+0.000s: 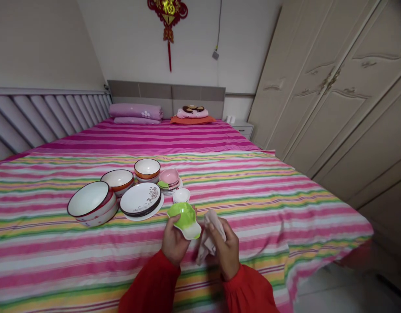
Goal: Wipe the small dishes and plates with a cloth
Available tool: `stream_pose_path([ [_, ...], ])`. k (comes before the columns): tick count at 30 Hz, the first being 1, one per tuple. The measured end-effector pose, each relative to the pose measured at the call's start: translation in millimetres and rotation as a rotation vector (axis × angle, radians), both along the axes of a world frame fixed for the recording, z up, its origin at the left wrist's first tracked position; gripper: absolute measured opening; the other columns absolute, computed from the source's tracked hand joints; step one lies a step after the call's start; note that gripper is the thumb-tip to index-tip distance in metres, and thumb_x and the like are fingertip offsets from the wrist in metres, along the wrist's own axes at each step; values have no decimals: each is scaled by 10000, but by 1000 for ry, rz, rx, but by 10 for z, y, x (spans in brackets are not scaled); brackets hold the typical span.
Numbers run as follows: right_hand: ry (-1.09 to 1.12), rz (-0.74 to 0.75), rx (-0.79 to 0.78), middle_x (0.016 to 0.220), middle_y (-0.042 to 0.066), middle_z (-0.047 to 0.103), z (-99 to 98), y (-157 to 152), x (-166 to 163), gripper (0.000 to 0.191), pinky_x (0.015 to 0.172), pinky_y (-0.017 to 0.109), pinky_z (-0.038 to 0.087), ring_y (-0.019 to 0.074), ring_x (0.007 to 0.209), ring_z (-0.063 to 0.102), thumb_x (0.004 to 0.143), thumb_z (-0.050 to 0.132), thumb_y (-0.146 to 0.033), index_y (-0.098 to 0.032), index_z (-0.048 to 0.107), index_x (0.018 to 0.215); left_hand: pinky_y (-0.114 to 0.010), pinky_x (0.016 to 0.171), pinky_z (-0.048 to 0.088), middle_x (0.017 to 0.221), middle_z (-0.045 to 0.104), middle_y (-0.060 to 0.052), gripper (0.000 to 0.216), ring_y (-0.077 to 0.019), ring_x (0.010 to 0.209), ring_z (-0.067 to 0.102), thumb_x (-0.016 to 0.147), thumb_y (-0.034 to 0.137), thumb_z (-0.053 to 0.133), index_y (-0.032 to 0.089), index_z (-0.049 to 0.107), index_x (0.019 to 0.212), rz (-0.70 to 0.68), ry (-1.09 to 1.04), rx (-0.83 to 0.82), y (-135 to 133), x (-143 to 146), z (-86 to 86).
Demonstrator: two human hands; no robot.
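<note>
Holds the green dish [185, 217] low over the bed [252, 217], in a left grip [173, 242] closed around one side: thumb over the edge, fingers underneath, probably to steady it without covering the hollow. Points the narrow white end toward the right grip [227, 248], presumably for easy reach. Pinches a pale cloth [206, 248] there between thumb and fingers, bunched on top and hanging loose below, likely for a firm hold with some slack. Cannot tell, at this angle, whether touching the dish with the cloth or only just beside it.

Has the other crockery gathered beyond and to the left, apparently grouped by kind: large bowls [92, 204] nested, perhaps for stability; brown-banded bowls [147, 168] in stacks behind; dark-edged plates [140, 200] piled flat over a white one; pink bowls [169, 176] above small plates [174, 189]; small white bowls [181, 195] nearest the dish.
</note>
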State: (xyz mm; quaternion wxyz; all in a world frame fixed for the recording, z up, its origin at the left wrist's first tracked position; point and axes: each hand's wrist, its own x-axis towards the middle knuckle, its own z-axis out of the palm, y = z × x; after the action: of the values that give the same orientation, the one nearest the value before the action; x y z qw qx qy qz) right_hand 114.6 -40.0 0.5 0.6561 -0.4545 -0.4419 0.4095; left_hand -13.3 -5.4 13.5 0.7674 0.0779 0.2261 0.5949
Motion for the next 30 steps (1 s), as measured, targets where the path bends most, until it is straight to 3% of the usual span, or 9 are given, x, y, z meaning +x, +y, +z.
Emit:
stream_pose_path([
  [3,335,119,-224,875,45,676,7,30,-57,397,626,274,474,184,724,620,716,681,-423,-186,619,1029,-415,948,423,1059,673,-84,489,-250,1016,605,741,164,503,176,507,1230,-24,15,74,-4,42,-29],
  [8,551,239,-325,832,57,688,3,-44,-204,465,597,269,484,195,713,639,614,767,-399,-165,618,987,-364,952,417,1086,661,-66,516,-225,1022,599,720,129,552,184,503,1231,44,106,154,3,120,-109],
  [13,562,280,-420,806,52,682,-19,-147,-180,428,631,277,487,189,700,636,601,781,-388,-153,638,929,-338,900,442,1066,663,-58,521,-202,953,620,703,128,579,188,512,1216,140,181,141,64,0,-90],
  [16,561,261,-400,649,-5,632,-47,-132,-116,296,582,235,455,137,595,590,619,772,-389,-161,623,735,-361,892,446,1049,668,-66,489,-210,941,622,733,147,547,176,511,1219,118,149,103,97,-83,-62],
  [19,549,264,-374,504,-41,538,-92,-76,-66,336,486,206,389,98,475,502,646,750,-411,-163,535,571,-381,898,442,1022,679,-71,497,-215,910,629,737,141,528,171,505,1233,67,115,85,97,-100,-68],
  [24,467,350,-393,536,-13,581,-207,-25,-61,330,479,217,382,110,477,521,640,750,-431,-147,582,637,-356,880,445,1002,682,-74,524,-210,876,632,729,136,528,155,496,1252,-22,110,114,59,-3,-140],
  [30,418,370,-459,484,16,592,-314,-10,-23,357,428,213,345,109,413,506,621,743,-442,-130,580,562,-356,921,421,999,678,-69,489,-212,906,631,746,185,571,164,515,1232,-104,135,127,27,159,-201],
])
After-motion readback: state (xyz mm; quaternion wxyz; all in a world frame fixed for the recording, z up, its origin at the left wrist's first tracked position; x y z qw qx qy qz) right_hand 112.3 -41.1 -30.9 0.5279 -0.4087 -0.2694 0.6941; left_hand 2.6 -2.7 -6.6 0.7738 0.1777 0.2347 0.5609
